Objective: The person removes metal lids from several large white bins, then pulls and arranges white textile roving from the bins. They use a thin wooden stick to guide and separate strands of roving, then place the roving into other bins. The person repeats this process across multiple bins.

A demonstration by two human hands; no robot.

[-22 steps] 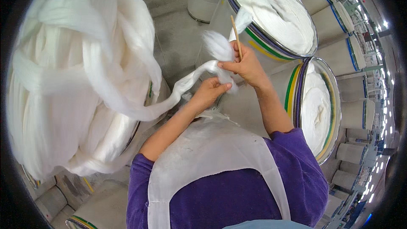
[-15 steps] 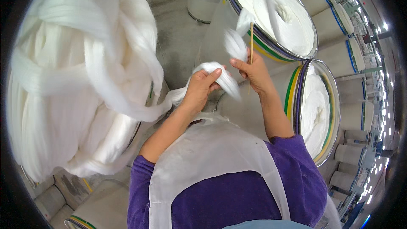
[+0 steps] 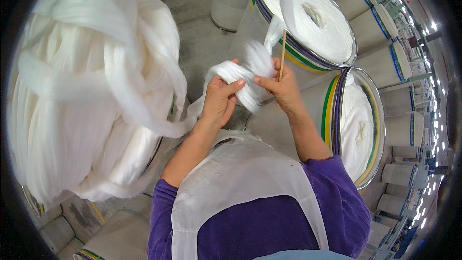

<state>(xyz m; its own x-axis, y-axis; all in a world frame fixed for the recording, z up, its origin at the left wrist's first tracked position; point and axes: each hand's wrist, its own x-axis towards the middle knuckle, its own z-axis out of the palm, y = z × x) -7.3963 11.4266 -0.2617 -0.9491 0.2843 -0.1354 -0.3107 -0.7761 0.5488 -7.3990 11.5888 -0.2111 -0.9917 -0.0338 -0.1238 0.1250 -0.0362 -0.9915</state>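
In the head view, toward twelve o'clock from centre, a white strand [image 3: 245, 97] is being pinched between thumb and fingers by the left grip [image 3: 219, 98]. At one o'clock, a thin stick [image 3: 283, 53] and a loose tuft [image 3: 258, 59] are being held in the right grip [image 3: 284, 86], below a tub [image 3: 255, 30]. Control is likely being helped if fibres are being pressed lightly, spread flat and kept untwisted.

No lettering or numbers can be read.
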